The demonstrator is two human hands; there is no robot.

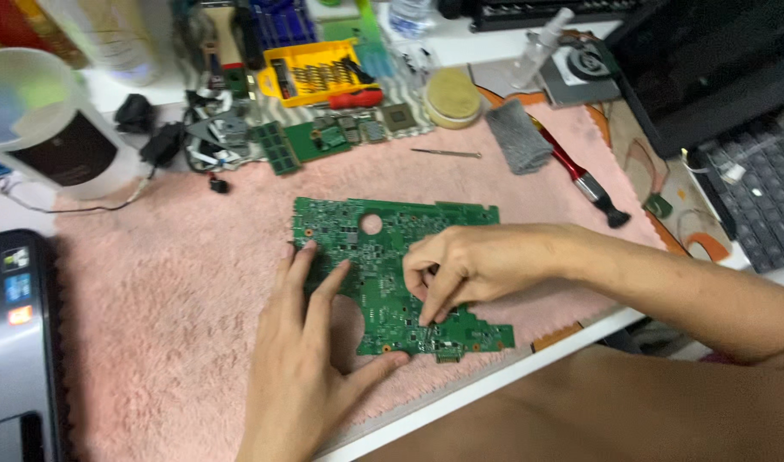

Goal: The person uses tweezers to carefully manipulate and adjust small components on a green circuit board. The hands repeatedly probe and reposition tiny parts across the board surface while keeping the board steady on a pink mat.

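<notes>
A green circuit board (392,269) lies flat on a fluffy pink mat (169,291), near the desk's front edge. My left hand (311,359) rests open on it — fingers spread flat over the left side, thumb hooked at the bottom edge, grasping nothing, just pinning. My right hand (460,265) curls down, its fingertips pinching at something tiny near the lower edge; what they hold I cannot tell. To do this well, I judge steady downward pressure from the left hand matters — and a light, straight touch from the right. A screwdriver set (317,73) sits beyond.
</notes>
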